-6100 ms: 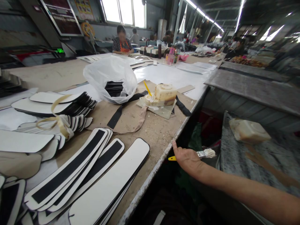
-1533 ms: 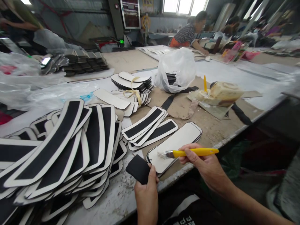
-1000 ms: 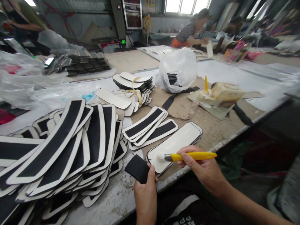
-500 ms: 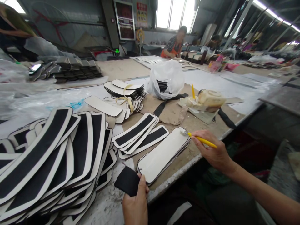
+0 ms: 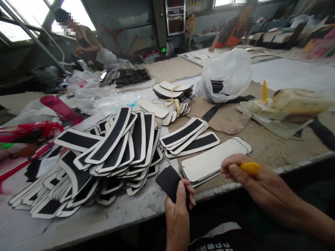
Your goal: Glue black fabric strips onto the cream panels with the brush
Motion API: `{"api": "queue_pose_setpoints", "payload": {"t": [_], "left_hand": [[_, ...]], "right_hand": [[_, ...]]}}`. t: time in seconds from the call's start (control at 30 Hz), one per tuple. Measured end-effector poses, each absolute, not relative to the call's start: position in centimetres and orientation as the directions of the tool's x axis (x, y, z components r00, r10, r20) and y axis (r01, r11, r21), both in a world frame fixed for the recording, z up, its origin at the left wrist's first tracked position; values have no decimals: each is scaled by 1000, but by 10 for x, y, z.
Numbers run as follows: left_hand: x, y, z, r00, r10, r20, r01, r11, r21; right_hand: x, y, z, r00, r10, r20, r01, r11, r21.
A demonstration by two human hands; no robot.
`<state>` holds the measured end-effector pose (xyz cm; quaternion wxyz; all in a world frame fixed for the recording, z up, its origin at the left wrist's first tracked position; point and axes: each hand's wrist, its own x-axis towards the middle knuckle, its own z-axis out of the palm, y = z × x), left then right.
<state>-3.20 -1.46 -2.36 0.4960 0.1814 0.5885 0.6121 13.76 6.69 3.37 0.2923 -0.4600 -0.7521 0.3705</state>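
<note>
My right fingers [image 5: 231,163] grip and half-hide a yellow brush [image 5: 251,168], my left fingers [image 5: 180,194] hold black material [image 5: 168,180], white panels [image 5: 213,158] just beyond.

One left hand [image 5: 179,202], one right hand [image 5: 255,183], two yellow handles [image 5: 250,168], one pile of plain white strips [image 5: 214,157], one big heap of black-centred strips [image 5: 110,144] (too overlapped to count singly), two people [image 5: 85,42], one green lit sign [image 5: 164,50].

Dark garment [image 5: 247,238], pale slanting stripe [image 5: 222,229], white lettering [image 5: 215,246]; bare forearms [image 5: 305,218].
</note>
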Motion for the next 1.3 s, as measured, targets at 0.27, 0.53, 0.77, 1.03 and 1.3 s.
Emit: {"api": "queue_pose_setpoints", "payload": {"t": [0.27, 0.53, 0.77, 1.03, 1.3], "left_hand": [[-9, -28, -16, -332, 830, -449, -366, 325, 872], [10, -28, -34, -238, 848, -473, -482, 320, 816], [10, -36, -33, -280, 808, -519, -487, 346, 802], [-39, -12, -47, -590, 663, -461, -312, 340, 887], [-44, 22, -42, -554, 718, -420, -197, 378, 905]], "right_hand": [[85, 49, 3, -625, 663, -412, 51, -491, -869], [112, 35, -3, -558, 707, -436, 64, -487, -871], [168, 70, 8, -214, 959, -186, 317, -112, -942], [236, 80, 29, -400, 774, -491, 466, -290, -836], [184, 92, 18, -634, 672, -382, 640, 180, -747]]}}
